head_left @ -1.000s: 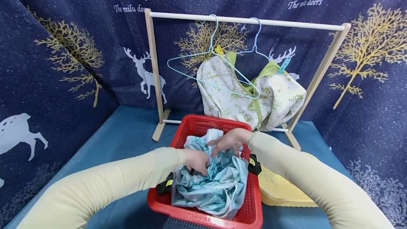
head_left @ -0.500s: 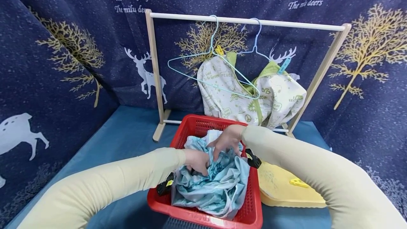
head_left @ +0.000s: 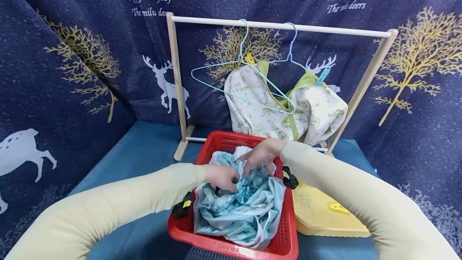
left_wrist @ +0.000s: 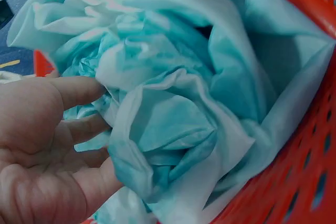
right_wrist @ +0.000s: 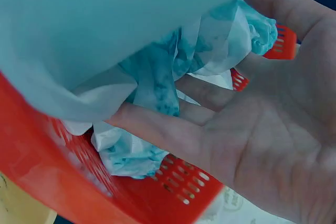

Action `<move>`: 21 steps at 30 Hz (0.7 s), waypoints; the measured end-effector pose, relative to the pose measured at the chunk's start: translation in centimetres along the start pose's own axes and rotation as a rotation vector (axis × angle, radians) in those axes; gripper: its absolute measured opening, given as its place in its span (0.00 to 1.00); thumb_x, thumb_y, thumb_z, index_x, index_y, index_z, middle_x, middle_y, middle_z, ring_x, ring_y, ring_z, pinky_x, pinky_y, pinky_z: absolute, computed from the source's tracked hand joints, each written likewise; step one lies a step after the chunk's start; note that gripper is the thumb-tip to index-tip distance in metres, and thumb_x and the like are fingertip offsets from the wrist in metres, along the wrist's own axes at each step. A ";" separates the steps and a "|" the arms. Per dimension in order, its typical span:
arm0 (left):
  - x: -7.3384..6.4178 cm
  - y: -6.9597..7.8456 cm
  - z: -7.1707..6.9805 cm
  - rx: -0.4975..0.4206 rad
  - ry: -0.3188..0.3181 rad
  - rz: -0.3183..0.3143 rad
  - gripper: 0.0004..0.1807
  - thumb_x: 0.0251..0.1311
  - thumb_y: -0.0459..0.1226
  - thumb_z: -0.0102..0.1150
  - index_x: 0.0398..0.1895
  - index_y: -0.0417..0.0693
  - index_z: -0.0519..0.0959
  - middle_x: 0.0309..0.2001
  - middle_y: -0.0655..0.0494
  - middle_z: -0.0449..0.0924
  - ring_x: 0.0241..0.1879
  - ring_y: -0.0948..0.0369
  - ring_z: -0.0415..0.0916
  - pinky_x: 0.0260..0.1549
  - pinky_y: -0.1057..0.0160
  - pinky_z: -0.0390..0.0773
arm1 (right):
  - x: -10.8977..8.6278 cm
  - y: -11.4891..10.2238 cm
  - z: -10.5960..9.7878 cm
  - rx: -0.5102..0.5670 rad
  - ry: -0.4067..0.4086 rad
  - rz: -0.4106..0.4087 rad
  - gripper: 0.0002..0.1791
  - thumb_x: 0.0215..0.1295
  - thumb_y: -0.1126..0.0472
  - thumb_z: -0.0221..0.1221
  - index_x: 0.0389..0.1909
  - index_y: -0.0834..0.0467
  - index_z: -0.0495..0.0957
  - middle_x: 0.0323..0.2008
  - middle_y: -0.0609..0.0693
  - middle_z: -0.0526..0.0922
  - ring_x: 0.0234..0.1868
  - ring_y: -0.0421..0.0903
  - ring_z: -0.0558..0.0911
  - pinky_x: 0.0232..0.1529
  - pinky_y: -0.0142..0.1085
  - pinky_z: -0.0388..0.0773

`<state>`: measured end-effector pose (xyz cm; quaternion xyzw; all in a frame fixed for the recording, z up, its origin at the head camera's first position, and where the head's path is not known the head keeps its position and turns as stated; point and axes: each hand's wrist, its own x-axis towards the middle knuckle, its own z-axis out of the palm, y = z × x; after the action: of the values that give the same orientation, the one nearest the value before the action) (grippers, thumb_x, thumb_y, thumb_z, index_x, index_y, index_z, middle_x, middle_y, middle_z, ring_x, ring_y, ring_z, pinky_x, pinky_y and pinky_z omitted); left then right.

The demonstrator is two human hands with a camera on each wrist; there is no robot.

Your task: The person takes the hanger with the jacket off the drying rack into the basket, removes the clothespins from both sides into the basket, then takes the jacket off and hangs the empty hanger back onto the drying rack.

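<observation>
1. Lying bunched in the red basket (head_left: 291, 232), the pale-blue cloth (head_left: 238, 220) spreads in loose, twisted folds, with both hands working in its upper half.
2. The left hand (head_left: 222, 178) has its fingers bent into the folds and pinches a gathered bit of cloth, though the tips are partly hidden.
3. The right hand (head_left: 262, 155) keeps its fingers spread and fairly straight, touching the cloth; some tips vanish behind it.
4. Judging by its thin creases and drape, the fabric should be light, limp and a little slippery, with no stiffness to hold a shape. Nothing suggests it breaks easily, but it could snag on the basket's perforated wall.
5. The best hold is probably the ring-like edge (left_wrist: 126, 129) just beside the left fingers: a doubled border should stay put between finger and thumb better than the smooth, puffed middle, which may slide away.
</observation>
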<state>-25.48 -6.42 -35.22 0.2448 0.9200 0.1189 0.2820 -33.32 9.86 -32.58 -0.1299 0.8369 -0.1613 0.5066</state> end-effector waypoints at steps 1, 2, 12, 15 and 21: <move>-0.1 -0.1 -0.3 0.005 0.011 0.005 0.14 0.67 0.41 0.57 0.53 0.47 0.78 0.47 0.55 0.80 0.34 0.63 0.76 0.29 0.64 0.78 | -0.2 0.1 -0.2 -0.005 0.004 -0.009 0.48 0.64 0.52 0.63 0.79 0.43 0.45 0.79 0.55 0.50 0.78 0.63 0.54 0.57 0.61 0.75; -0.1 -0.2 -0.6 0.012 0.020 0.011 0.16 0.68 0.41 0.57 0.55 0.47 0.78 0.50 0.55 0.81 0.36 0.63 0.76 0.31 0.63 0.79 | -0.3 0.1 -0.4 -0.011 0.010 -0.017 0.47 0.65 0.51 0.62 0.79 0.43 0.46 0.78 0.55 0.51 0.77 0.62 0.56 0.56 0.60 0.76; -0.9 -0.9 -3.1 0.130 0.128 0.097 0.11 0.67 0.40 0.56 0.45 0.45 0.82 0.44 0.52 0.84 0.38 0.61 0.76 0.43 0.61 0.76 | -1.8 1.0 -2.9 -0.043 0.122 -0.147 0.39 0.70 0.46 0.55 0.78 0.45 0.51 0.76 0.54 0.58 0.74 0.61 0.63 0.51 0.56 0.81; -1.3 -1.1 -3.4 0.116 0.147 0.109 0.10 0.66 0.40 0.57 0.43 0.46 0.82 0.42 0.53 0.84 0.33 0.63 0.75 0.38 0.65 0.75 | -1.8 1.3 -3.4 -0.070 0.149 -0.161 0.41 0.70 0.43 0.54 0.78 0.48 0.50 0.76 0.55 0.57 0.74 0.60 0.64 0.56 0.57 0.78; -2.1 -1.4 -4.3 0.015 0.228 0.107 0.08 0.67 0.39 0.57 0.43 0.47 0.82 0.23 0.59 0.78 0.18 0.66 0.70 0.23 0.70 0.72 | -2.8 1.7 -4.2 -0.094 0.234 -0.218 0.40 0.70 0.40 0.52 0.77 0.51 0.53 0.74 0.58 0.61 0.71 0.58 0.68 0.61 0.56 0.75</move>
<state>-27.01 -9.05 -31.29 0.2804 0.9326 0.1538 0.1670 -35.87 13.06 -29.22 -0.2237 0.8778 -0.1901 0.3787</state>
